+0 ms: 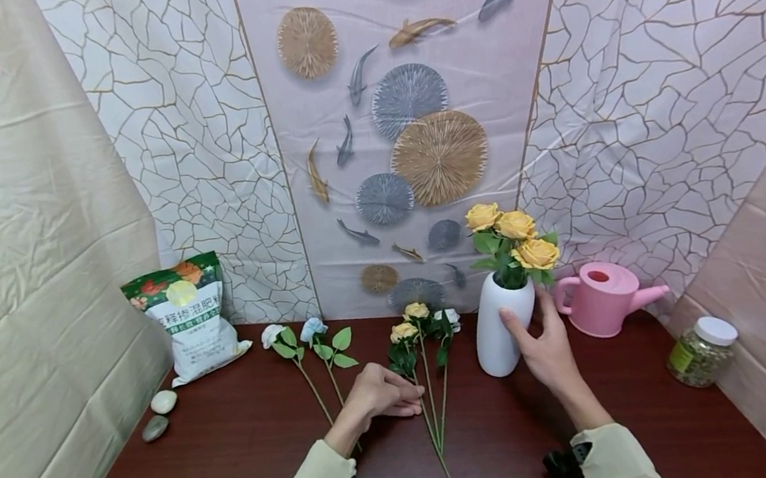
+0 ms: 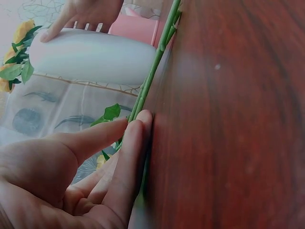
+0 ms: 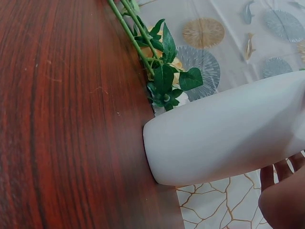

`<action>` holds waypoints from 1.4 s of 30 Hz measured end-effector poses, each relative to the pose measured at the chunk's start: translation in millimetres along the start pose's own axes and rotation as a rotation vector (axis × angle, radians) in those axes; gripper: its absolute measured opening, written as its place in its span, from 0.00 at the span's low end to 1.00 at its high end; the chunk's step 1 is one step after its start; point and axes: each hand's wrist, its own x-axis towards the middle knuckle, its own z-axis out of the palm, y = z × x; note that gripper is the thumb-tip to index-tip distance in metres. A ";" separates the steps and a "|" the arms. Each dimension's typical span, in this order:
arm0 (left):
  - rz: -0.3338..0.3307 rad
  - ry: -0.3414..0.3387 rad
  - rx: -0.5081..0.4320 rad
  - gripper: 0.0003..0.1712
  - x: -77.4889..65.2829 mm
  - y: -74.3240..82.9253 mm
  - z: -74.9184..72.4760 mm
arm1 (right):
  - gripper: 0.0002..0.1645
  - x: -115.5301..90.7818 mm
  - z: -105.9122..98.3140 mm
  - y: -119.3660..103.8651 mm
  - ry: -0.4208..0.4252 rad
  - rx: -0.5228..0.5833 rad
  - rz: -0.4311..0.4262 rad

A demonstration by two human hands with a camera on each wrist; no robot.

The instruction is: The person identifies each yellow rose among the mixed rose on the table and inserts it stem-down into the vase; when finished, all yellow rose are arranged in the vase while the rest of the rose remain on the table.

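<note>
A white vase (image 1: pixel 497 336) stands upright on the table with several yellow roses (image 1: pixel 515 225) in its mouth. My right hand (image 1: pixel 545 343) grips the vase's upper part, thumb in front and fingers round the far side. To the left lie two yellow roses (image 1: pixel 405 331) and a white rose (image 1: pixel 451 317), their green stems (image 1: pixel 434 412) converging toward me. My left hand (image 1: pixel 386 392) is low at the leftmost of these stems. In the left wrist view, the thumb and forefinger pinch a green stem (image 2: pixel 151 76) close to the tabletop.
A white rose (image 1: pixel 273 335) and a pale blue rose (image 1: pixel 312 328) lie left of my left hand. Farther left are a fertilizer bag (image 1: pixel 200 337) and two stones (image 1: pixel 163 401). A pink watering can (image 1: pixel 602 300) and a white-lidded jar (image 1: pixel 702 353) stand on the right.
</note>
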 end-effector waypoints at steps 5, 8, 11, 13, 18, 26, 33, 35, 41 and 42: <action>0.005 0.005 -0.008 0.11 -1.4 1.4 -0.2 | 0.43 0.5 -0.1 0.1 0.004 -0.004 -0.005; 0.000 0.006 -0.015 0.10 -1.8 2.0 -0.6 | 0.44 0.2 -0.1 0.2 0.006 -0.008 -0.005; -0.004 0.004 -0.014 0.10 -2.2 2.5 -1.2 | 0.43 -0.2 -0.2 0.0 0.007 -0.010 -0.003; -0.007 0.002 -0.014 0.09 -2.4 3.0 -2.2 | 0.43 -0.3 -0.3 -0.1 0.006 -0.010 -0.002; -0.004 0.000 -0.029 0.08 -2.6 6.1 -6.3 | 0.42 -0.1 -0.8 -0.6 0.003 -0.016 -0.005; 0.053 0.018 -0.064 0.10 -1.8 15.4 -13.5 | 0.42 0.1 -0.8 -1.1 0.008 -0.001 -0.004; 0.177 0.096 -0.050 0.11 1.0 20.2 -15.0 | 0.42 -0.2 -0.3 0.1 0.012 0.009 -0.008; 0.215 0.126 -0.046 0.11 1.7 21.1 -15.1 | 0.42 -0.5 -0.2 0.4 0.012 0.007 -0.005; 0.316 0.217 -0.066 0.13 3.9 25.7 -12.5 | 0.42 -0.4 -0.8 0.1 0.004 -0.007 0.001; 0.331 0.227 -0.071 0.13 4.1 27.2 -11.5 | 0.42 -0.3 -1.3 -0.1 0.004 -0.007 0.001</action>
